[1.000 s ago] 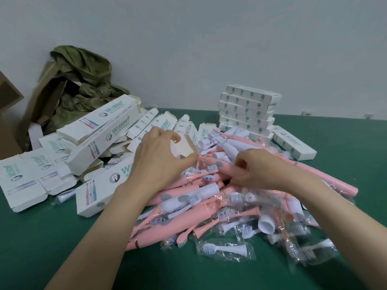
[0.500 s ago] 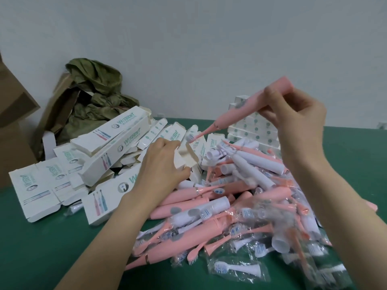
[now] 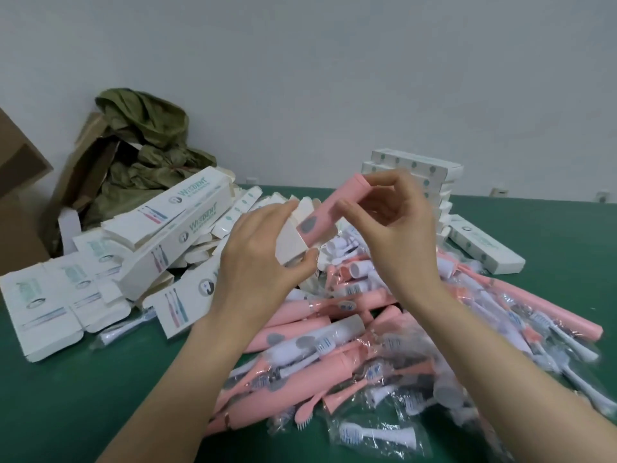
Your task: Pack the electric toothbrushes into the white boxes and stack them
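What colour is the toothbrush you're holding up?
Pink, with a grey button patch. The head view shows the plastic toothbrush handle pinched in the right hand.

One wide-angle camera, worn on the head, looks forward and down, close over the flat dark-green table (image 3: 60, 406). It faces the plain pale-grey wall (image 3: 334, 78) (just beyond the table's far edge).

The lower end of the pink toothbrush (image 3: 337, 202) was hidden behind the white box (image 3: 289, 243) held by the left hand (image 3: 257, 252). In the upper right of the frame, the right hand (image 3: 397, 222) covered part of the stack of boxes (image 3: 417, 165). The left edge cut off a brown carton (image 3: 16, 182).
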A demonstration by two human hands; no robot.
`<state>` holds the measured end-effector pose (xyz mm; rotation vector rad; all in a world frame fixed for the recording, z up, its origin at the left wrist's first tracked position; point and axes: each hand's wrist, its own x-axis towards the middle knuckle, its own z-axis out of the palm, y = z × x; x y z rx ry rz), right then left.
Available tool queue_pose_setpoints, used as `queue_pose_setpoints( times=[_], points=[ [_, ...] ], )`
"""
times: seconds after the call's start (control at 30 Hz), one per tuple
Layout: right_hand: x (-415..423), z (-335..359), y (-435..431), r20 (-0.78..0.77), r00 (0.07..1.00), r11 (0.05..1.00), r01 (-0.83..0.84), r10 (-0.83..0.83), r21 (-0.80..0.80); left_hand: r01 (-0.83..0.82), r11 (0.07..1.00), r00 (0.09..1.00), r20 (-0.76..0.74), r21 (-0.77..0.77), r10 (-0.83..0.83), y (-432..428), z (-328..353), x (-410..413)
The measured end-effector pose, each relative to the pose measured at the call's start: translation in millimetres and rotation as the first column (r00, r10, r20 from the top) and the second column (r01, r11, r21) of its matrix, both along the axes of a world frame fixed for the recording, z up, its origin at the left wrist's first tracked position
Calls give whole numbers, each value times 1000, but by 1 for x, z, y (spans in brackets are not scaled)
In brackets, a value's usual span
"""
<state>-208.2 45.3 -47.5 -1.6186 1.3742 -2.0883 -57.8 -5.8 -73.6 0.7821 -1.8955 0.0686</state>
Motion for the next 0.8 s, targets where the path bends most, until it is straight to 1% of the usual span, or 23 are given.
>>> queue_pose_setpoints(
  times=[0.07,0.17,0.27,0.3,0.33,0.37,0.43,0.47,0.5,0.53,0.57,0.63,0.7,0.8],
  points=[
    [1,1,0,-99,995,1000,19,-18,2,-17,1000,1000,-8,-2,17,-1,-1,3],
    [-1,-3,1,-236,971,998,42,-27,56,-28,1000,1000,-7,-1,28,0,-5,6],
    [4,-8,-1,-429,899,983,-7,86,182,-11,1000,1000,-20,-22,11,1,-7,5],
    [5,-7,-1,-458,880,975,-27,128,220,-6,1000,1000,-19,-25,6,0,-7,5],
    [5,-5,-1,-442,884,970,-50,154,238,-4,1000,1000,-14,-27,3,0,-8,5],
    [1,-1,0,-391,906,968,-68,161,240,-5,1000,1000,-10,-28,4,-1,-9,6],
    [-13,6,1,-290,949,965,-52,128,257,-17,1000,1000,-17,-18,16,-4,-12,10],
    [-21,7,-1,-287,952,954,-18,107,298,-26,1000,999,-25,-6,26,-5,-14,12],
    [-29,7,-3,-330,940,934,36,89,355,-36,999,999,-29,9,36,-6,-15,13],
    [-34,5,-7,-416,905,906,101,88,412,-44,999,999,-30,22,45,-8,-16,14],
    [-37,1,-13,-529,842,875,171,108,452,-49,998,998,-27,31,50,-9,-17,16],
    [-35,-5,-27,-720,661,828,273,209,491,-56,998,998,-27,40,57,-11,-19,18],
    [-27,-13,-43,-798,499,781,324,338,533,-62,997,997,-37,39,64,-11,-20,20],
    [-17,-25,-60,-827,274,722,403,491,563,-50,998,998,-34,24,51,-9,-22,22]
  ],
)
